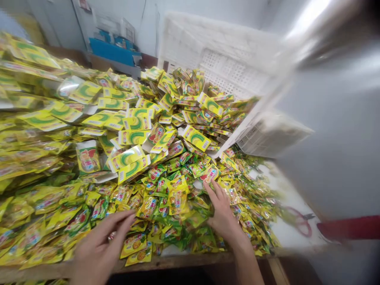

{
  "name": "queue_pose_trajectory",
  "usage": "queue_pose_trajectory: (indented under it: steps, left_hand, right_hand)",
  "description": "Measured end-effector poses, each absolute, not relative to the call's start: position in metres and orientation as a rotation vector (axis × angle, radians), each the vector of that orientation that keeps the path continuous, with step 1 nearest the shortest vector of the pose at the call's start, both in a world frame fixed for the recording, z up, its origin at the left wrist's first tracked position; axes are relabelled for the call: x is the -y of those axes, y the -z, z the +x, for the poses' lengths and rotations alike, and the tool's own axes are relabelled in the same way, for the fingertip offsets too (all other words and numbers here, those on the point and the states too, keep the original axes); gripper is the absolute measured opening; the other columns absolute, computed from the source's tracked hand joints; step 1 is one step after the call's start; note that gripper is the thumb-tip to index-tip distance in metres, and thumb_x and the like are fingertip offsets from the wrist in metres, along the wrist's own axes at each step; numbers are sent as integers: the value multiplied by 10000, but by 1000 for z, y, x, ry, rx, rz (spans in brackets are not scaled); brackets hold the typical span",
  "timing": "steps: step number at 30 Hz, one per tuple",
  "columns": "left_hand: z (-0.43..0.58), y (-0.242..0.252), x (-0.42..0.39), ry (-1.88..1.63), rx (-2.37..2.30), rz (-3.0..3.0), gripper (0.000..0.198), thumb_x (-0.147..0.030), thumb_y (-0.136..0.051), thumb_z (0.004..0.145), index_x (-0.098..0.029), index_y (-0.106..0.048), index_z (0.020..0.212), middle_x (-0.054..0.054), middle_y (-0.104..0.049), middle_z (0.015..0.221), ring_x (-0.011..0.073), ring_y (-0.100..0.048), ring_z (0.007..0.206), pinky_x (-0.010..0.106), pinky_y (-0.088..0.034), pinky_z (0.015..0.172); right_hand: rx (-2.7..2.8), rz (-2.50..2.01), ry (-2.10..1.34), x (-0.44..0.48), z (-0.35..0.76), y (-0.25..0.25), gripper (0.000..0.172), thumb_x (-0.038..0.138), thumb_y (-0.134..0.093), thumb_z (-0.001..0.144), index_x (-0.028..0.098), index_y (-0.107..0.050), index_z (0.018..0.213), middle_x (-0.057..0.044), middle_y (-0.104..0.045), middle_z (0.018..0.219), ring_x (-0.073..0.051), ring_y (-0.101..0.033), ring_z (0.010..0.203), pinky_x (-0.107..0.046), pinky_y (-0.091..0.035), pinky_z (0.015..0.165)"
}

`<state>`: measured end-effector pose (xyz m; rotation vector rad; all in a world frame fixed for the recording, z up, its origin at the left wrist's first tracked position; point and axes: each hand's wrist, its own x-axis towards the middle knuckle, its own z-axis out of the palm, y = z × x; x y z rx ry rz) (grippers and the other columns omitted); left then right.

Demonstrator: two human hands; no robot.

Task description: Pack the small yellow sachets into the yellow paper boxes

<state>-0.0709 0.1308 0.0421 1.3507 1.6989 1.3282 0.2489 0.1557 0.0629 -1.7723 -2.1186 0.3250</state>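
Note:
Small glossy candy packets [178, 198], yellow and green with fruit pictures, lie in a deep heap on the table. My left hand [99, 241] hovers low over the near left part of the heap, slightly blurred. Its fingers stretch to the right, thumb and forefinger tips close together, and I see nothing held between them. My right hand [222, 211] reaches into the middle of the heap with fingers spread. Its fingertips touch a packet with a red fruit picture [211, 173]. Behind the packets, yellow cardboard boxes [138, 118] are piled, several with open flaps.
A white plastic crate [237, 71] lies tipped on its side at the back, boxes spilling from it. Red-handled scissors [303, 227] rest on the white tabletop [287, 194] at right, near a red bar [350, 228]. Blue equipment [113, 51] stands by the far wall.

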Motion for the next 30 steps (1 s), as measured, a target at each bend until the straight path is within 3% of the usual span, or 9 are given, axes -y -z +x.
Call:
queue_pose_trajectory:
  steps: [4, 7, 9, 12, 14, 16, 19, 23, 30]
  left_hand:
    - [3, -33, -176, -1058, -1756, 1781, 485, -557, -664, 768, -225, -605, 1116, 53, -678, 949, 234, -638, 760, 341, -494, 702]
    - [30, -32, -190, -992, -1922, 1852, 386, -511, -685, 759, -221, -588, 995, 36, -646, 883, 228, -603, 742, 326, -456, 673]
    - [32, -32, -190, -1009, -1910, 1800, 311, -485, -696, 757, -225, -578, 880, 7, -613, 805, 209, -583, 717, 297, -432, 639]
    - [21, -34, -188, -1087, -1785, 1576, 314, -485, -725, 740, -222, -561, 785, -35, -551, 698, 161, -531, 637, 258, -397, 581]
    - [10, -36, -187, -1209, -1675, 1349, 317, -461, -760, 719, -223, -568, 804, -56, -537, 676, 137, -530, 621, 232, -402, 568]
    - [0, -39, -187, -1345, -1526, 1104, 336, -414, -796, 690, -232, -574, 864, -67, -575, 705, 133, -592, 644, 217, -459, 600]
    - [-6, -43, -184, -1324, -1338, 850, 392, -370, -828, 650, -238, -588, 929, -52, -671, 751, 173, -677, 667, 244, -551, 610]
    - [13, -49, -165, -1107, -1299, 832, 423, -376, -857, 596, -217, -644, 926, -10, -738, 795, 209, -693, 684, 283, -601, 595]
    - [36, -53, -141, -961, -1133, 776, 309, -429, -751, 731, -204, -680, 931, 11, -712, 855, 212, -671, 763, 310, -595, 648]
  right_hand:
    - [2047, -1819, -342, -139, 263, -60, 1176, 110, -804, 624, 380, -108, 1533, -44, -71, 1625, -309, -105, 1480, -523, -233, 1153]
    - [1950, -1812, -379, -129, 282, -56, 1098, 98, -807, 639, 380, -209, 1516, -44, -170, 1607, -294, -170, 1467, -493, -283, 1145]
    - [1858, -1761, -373, -126, 293, -48, 942, 90, -797, 659, 347, -375, 1461, -61, -337, 1538, -284, -293, 1417, -459, -337, 1124]
    - [1718, -1637, -311, -128, 304, -35, 492, 108, -768, 710, 272, -677, 1165, -76, -605, 1270, -268, -508, 1226, -413, -428, 1038]
    - [1627, -1574, -268, -130, 308, -31, 205, 139, -714, 777, 247, -742, 950, -73, -675, 1104, -256, -574, 1103, -415, -448, 988]
    - [1479, -1556, -260, -132, 311, -31, 92, 183, -657, 836, 223, -731, 873, -76, -688, 1031, -247, -599, 1026, -421, -458, 951]
    - [1138, -1543, -444, -132, 309, -38, 110, 284, -620, 875, 190, -653, 830, -42, -657, 818, -200, -620, 773, -332, -516, 713]
    - [933, -1393, -935, -132, 281, -52, 194, 381, -595, 885, 197, -562, 834, 40, -520, 621, -121, -493, 481, -216, -395, 422]
    - [1325, -1422, -903, -134, 205, -67, 171, 305, -567, 889, 190, -568, 764, 47, -442, 601, -104, -436, 539, -199, -378, 493]
